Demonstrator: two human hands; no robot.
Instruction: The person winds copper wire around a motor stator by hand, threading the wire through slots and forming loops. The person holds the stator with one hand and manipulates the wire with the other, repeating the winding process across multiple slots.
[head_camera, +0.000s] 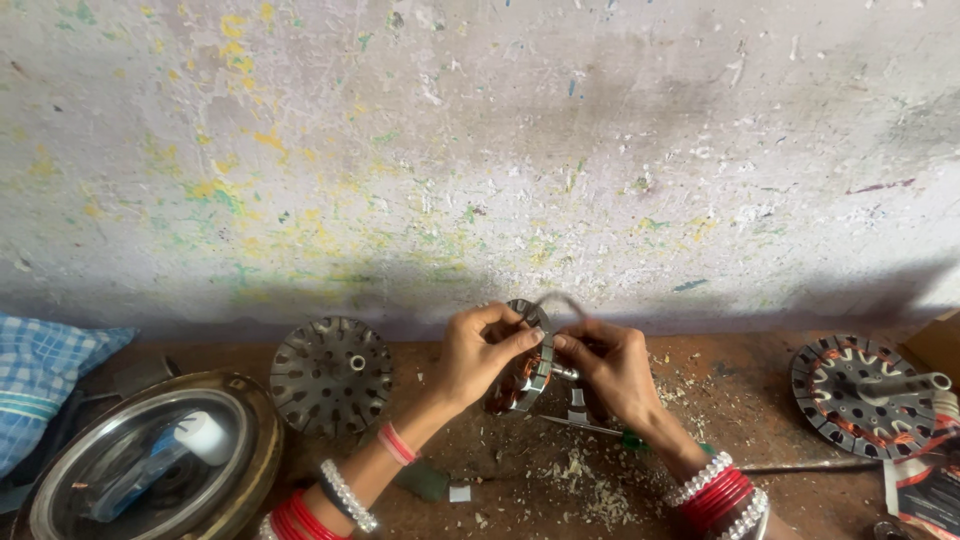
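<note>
Bangles, red and white, are circling both my wrists at the bottom edge. Between my hands I am holding a round motor stator (528, 362) with copper windings on edge, above the brown bench (700, 400) and close to the stained wall (480, 150). My left hand (475, 355) is clamping its rim from the left, and my right hand (612, 368) is pinching its shaft side, fingers closed. Left of me a perforated metal disc (331, 375) is lying flat; a second wound stator (865, 393) is resting far right.
</note>
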